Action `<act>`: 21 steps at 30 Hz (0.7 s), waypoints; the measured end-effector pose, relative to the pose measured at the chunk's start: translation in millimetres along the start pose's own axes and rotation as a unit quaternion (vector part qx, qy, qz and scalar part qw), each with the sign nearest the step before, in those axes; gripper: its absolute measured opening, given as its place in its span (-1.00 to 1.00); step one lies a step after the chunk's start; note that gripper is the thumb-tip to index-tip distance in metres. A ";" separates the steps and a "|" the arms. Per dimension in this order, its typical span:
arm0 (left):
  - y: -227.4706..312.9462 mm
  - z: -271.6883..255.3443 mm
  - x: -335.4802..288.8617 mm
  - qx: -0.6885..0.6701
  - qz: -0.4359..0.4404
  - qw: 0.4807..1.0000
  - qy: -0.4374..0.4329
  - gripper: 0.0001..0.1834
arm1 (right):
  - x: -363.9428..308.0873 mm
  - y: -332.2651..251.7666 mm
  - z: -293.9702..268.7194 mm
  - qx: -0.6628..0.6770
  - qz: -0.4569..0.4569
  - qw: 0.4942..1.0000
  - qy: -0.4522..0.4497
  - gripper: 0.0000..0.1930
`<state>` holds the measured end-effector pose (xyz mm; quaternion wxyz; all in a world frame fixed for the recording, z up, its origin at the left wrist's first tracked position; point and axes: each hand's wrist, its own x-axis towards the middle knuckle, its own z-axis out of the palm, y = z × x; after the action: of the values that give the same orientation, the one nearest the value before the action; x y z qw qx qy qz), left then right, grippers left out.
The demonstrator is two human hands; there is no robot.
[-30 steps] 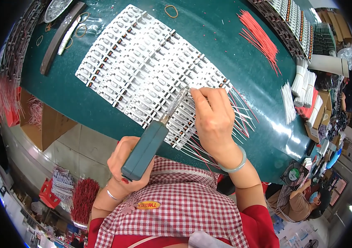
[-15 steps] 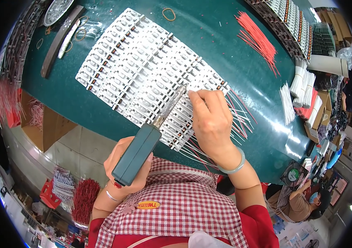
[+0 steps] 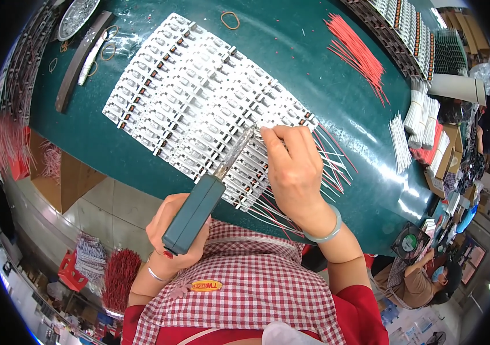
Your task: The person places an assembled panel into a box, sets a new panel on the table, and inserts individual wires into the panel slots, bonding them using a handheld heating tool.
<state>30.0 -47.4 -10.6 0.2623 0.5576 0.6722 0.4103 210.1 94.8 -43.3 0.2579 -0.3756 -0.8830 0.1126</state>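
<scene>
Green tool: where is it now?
In the head view, the green tool is left of centre in the left hand, its tip over the white modules by the right hand.

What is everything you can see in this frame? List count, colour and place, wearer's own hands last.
green tool: one, green with metal tip, over the boards
boards: many, joined, white, mid-table
attached wires: many, red and white, boards' right side
loose red wires: one pile, red, upper right
white wires: several bunches, white, right
rubber bands: several, tan, upper table
bar: one, dark, upper left
dish: one, silvery, top left
table: one, green, centre
crate: one, red, lower left
fan: one, black, lower right
background clutter: uncountable, mixed colours, edges
apron: one, red-white check, bottom
left hand: one, bare, gripping the tool
right hand: one, bare, fingers near the tip
</scene>
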 end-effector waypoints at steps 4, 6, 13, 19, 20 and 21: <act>-2.1 0.1 -1.8 -0.008 -0.018 1.000 -0.001 -0.74 | -0.7 -0.4 0.1 -0.002 0.001 1.000 -0.002 -0.60; -3.7 -0.3 -2.6 0.002 -0.005 1.000 -0.005 -0.74 | -0.6 -1.0 0.1 -0.004 0.000 1.000 -0.004 -0.60; 0.0 -8.9 -16.2 -0.170 -0.138 0.975 0.037 -0.66 | -0.3 -0.7 -0.2 -0.013 0.000 1.000 -0.001 -0.60; -0.2 -8.7 -9.4 -0.410 -0.294 0.862 0.055 -0.41 | -0.2 -1.8 -0.2 -0.005 0.013 1.000 -0.014 -0.60; -2.2 -7.0 -14.9 -0.354 -0.274 0.894 0.038 -0.44 | 0.1 -1.4 -1.7 -0.006 0.013 1.000 -0.014 -0.60; -3.2 -6.0 -17.8 -0.296 -0.253 0.921 0.020 -0.48 | 0.5 -0.3 -3.2 0.001 0.006 1.000 0.002 -0.59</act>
<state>27.7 -66.3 -12.0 0.4965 0.2578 0.6442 0.5216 211.4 95.0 -40.3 0.2595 -0.3805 -0.8802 0.1146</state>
